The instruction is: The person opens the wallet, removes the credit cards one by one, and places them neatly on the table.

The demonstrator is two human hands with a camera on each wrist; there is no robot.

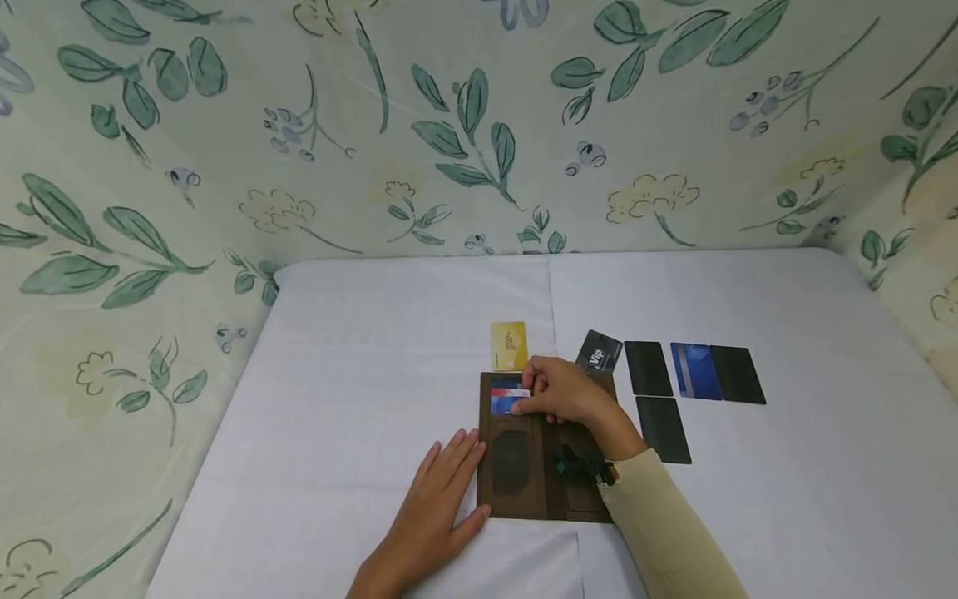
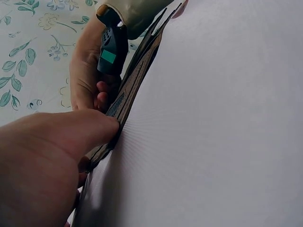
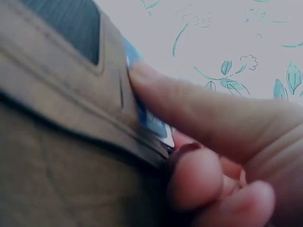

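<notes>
A brown wallet (image 1: 550, 478) lies spread open on the white table. In its upper left part sits a blue card with a red and white band (image 1: 507, 401), partly in a slot. My right hand (image 1: 565, 391) pinches this card by its right side; the right wrist view shows the thumb on the blue card (image 3: 131, 49), with the other fingers curled below. My left hand (image 1: 441, 499) rests with straight fingers along the wallet's left edge, its thumb touching the lower edge in the left wrist view. The right forearm covers much of the wallet's right half.
Above the wallet lies a yellow card (image 1: 509, 346). A black VIP card (image 1: 599, 351) sticks out at the wallet's top right. Further right lie black cards (image 1: 649, 368) and a blue card (image 1: 697, 372). Floral cloth (image 1: 464, 125) hangs behind the table (image 1: 359, 358).
</notes>
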